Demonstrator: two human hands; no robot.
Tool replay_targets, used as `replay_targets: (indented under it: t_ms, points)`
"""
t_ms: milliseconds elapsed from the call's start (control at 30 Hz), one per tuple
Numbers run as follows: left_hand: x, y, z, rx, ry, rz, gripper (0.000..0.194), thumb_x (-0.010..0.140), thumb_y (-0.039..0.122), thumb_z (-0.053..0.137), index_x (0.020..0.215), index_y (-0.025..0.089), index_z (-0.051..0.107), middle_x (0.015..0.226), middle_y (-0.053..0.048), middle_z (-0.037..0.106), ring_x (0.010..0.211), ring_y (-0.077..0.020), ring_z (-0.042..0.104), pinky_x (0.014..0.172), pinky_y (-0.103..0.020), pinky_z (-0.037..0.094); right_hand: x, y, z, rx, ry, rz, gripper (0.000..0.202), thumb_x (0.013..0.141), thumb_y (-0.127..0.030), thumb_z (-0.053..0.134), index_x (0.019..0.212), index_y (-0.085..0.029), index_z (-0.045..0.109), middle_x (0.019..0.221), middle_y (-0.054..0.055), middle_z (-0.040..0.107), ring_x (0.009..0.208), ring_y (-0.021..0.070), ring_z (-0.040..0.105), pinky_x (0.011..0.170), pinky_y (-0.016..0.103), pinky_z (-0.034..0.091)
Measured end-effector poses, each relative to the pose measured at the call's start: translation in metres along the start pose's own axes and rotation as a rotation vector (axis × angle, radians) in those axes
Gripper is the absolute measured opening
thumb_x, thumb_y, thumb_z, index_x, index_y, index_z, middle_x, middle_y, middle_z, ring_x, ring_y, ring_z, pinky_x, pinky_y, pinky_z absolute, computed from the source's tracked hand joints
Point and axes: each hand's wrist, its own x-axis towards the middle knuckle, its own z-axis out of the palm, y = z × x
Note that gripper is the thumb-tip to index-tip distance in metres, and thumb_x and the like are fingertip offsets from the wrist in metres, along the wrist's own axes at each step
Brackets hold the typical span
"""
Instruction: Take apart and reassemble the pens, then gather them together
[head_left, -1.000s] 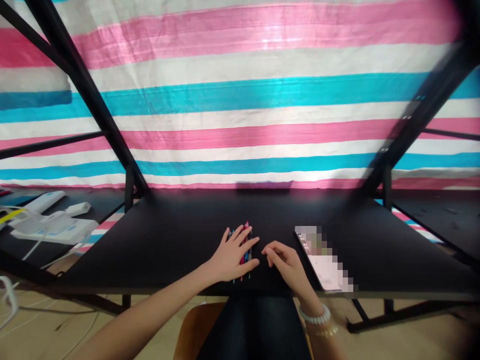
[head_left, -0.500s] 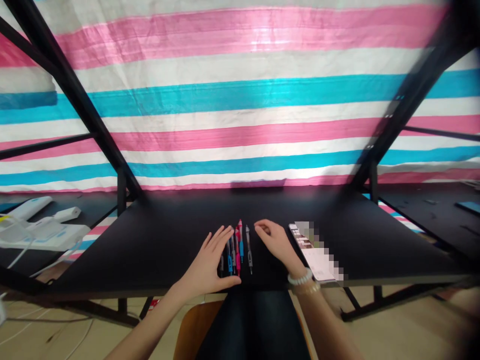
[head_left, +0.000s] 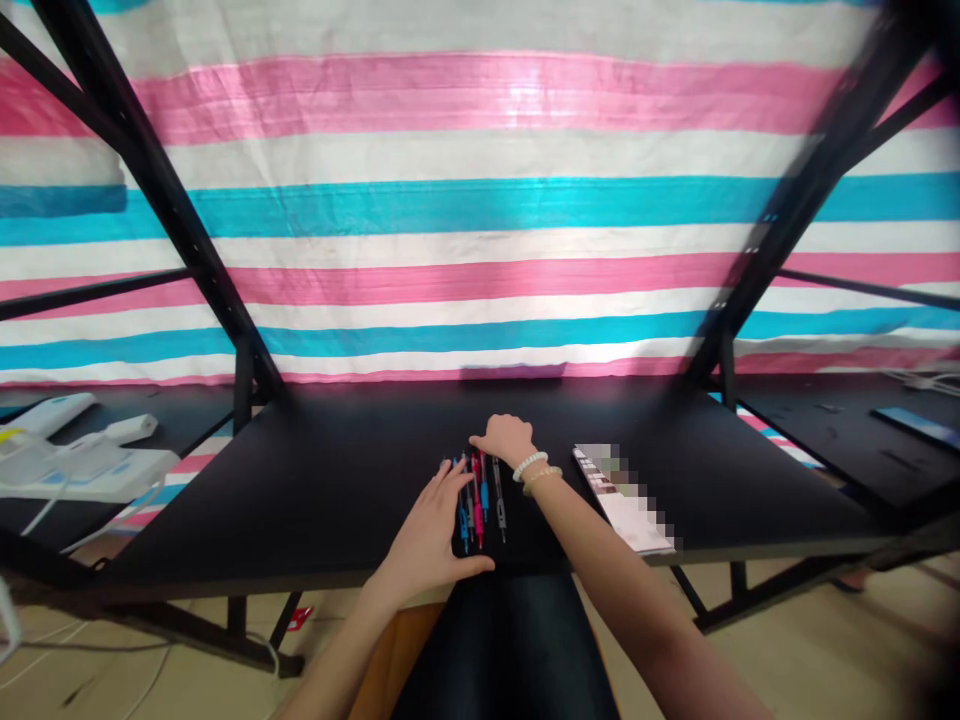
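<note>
Several click pens lie side by side on the black table [head_left: 337, 440], pointing away from me. Among them are a blue pen [head_left: 463, 528], a pink pen [head_left: 478, 515] and, a little apart on the right, a grey clear pen [head_left: 500, 505]. My left hand [head_left: 427, 530] is open along the left side of the row, its fingers at the pens and its thumb spread near the close ends. Over the far ends is my right hand [head_left: 508, 440], thumb stretched out to the left and the other fingers bent down, partly hidden. No pen shows in its grasp.
A phone [head_left: 637, 525], partly blurred out, lies right of my right forearm. White power strips and cables [head_left: 112, 470] sit on the left table. Black metal posts [head_left: 165, 190] rise at both sides before a striped sheet [head_left: 480, 210]. Another phone [head_left: 919, 425] is far right.
My right hand has moved forward and left, from beside the pens to their far ends, its thumb now stretched out. My left hand stays spread beside the row; the view has shifted slightly.
</note>
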Motion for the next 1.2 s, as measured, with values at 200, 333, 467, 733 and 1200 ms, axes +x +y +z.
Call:
replay_targets:
  t_ms: [200,333,467,733,1200]
  points:
    - [-0.001,0.001,0.001,0.032,-0.005,0.003,0.106,0.064,0.052,0.087,0.149,0.017,0.034,0.160,-0.023,0.034,0.152,-0.0404,0.018,0.119,-0.060,0.031,0.008,0.002,-0.001,0.102,-0.074,-0.062,0.033,0.099,-0.032,0.065,0.127,-0.017,0.061,0.127,0.010,0.064,0.106,0.0243,0.067,0.089,0.045,0.058]
    - [-0.002,0.001,0.000,0.017,-0.008,0.006,0.106,0.064,0.049,0.088,0.149,0.019,0.032,0.161,-0.022,0.033,0.153,-0.0402,0.018,0.118,-0.061,0.031,0.017,0.025,-0.008,0.238,-0.096,-0.089,0.033,0.098,-0.035,0.065,0.125,-0.015,0.063,0.125,0.008,0.065,0.105,0.0272,0.068,0.088,0.044,0.058]
    - [-0.002,0.002,-0.001,-0.003,-0.011,0.008,0.105,0.066,0.049,0.087,0.150,0.022,0.029,0.162,-0.021,0.031,0.153,-0.0397,0.017,0.118,-0.061,0.031,0.022,0.057,-0.022,0.337,-0.113,-0.074,0.033,0.099,-0.034,0.064,0.126,-0.016,0.062,0.126,0.008,0.065,0.105,0.0257,0.068,0.087,0.044,0.058]
    - [0.002,0.003,0.000,-0.028,-0.033,0.001,0.103,0.070,0.046,0.087,0.151,0.024,0.027,0.164,-0.020,0.029,0.153,-0.0373,0.016,0.120,-0.059,0.030,-0.004,0.067,-0.014,0.380,-0.122,0.023,0.031,0.099,-0.033,0.064,0.125,-0.015,0.063,0.125,0.010,0.066,0.103,0.0241,0.068,0.087,0.043,0.058]
    - [0.018,0.009,0.020,-0.098,-0.019,-0.023,0.108,0.066,0.048,0.089,0.152,0.023,0.027,0.161,-0.023,0.031,0.152,-0.0410,0.016,0.118,-0.064,0.029,-0.100,0.047,0.022,0.479,0.013,-0.078,0.024,0.082,-0.016,0.070,0.107,-0.014,0.069,0.061,0.000,0.072,0.047,0.0160,0.067,0.052,0.024,0.050]
